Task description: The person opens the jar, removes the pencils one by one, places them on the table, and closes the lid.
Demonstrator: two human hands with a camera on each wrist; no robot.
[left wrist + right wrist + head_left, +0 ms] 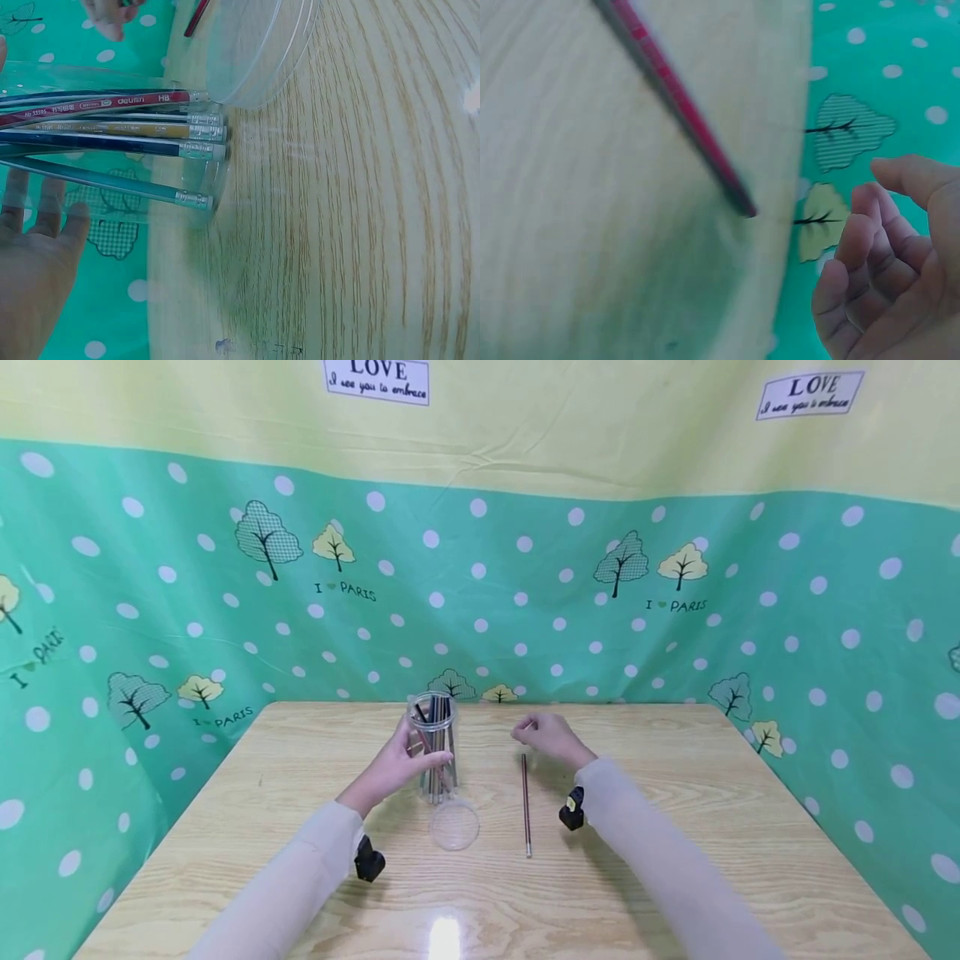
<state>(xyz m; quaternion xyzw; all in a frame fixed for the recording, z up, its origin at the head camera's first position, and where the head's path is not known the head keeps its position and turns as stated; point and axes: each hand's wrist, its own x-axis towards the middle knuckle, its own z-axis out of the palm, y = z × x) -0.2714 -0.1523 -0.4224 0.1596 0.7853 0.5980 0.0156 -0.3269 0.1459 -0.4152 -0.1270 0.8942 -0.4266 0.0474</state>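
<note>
My left hand (401,766) grips a clear plastic jar (452,720) from its left side, fingers around the back and thumb across the front. Inside the jar stand several pencils (109,127), red, yellow, dark blue and green, their eraser ends down. A single dark red pencil (527,806) lies on the table to the right of the jar, eraser end toward me. Past that pencil's far tip, my right hand (553,739) hovers with nothing in it. Its fingers (855,240) are loosely bent, and the thumb stands apart from them in the right wrist view.
A round clear lid (454,825) lies in front of the jar on the wood-grain table (637,868). Behind the table's far edge hangs a green and yellow curtain (495,552) with dots and trees. Each wrist carries a small black camera (369,860).
</note>
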